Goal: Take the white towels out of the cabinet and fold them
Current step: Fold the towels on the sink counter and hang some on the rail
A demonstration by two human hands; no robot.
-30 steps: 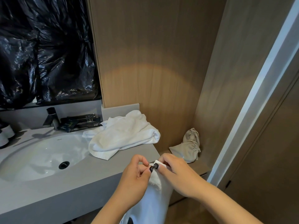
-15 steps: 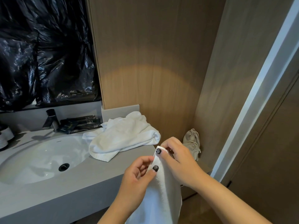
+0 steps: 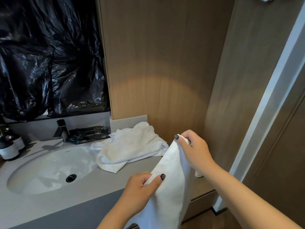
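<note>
Both hands grip one white towel (image 3: 171, 187) in front of me. Left hand (image 3: 142, 187) pinches its edge low, thumb over the cloth; right hand (image 3: 193, 149) holds a top corner higher up, fingers curled round it. Towel hangs slack between and below them, clear of the table (image 3: 82, 192). Judgement: soft, light terry, no stiffness, will sag wherever unsupported; best held at two corners along one edge, pulled taut before folding. Further off, a second white towel (image 3: 132, 146) lies crumpled on the table beside the sink (image 3: 49, 171). Behind the sink: faucet (image 3: 61, 129), dark packets (image 3: 89, 133).
</note>
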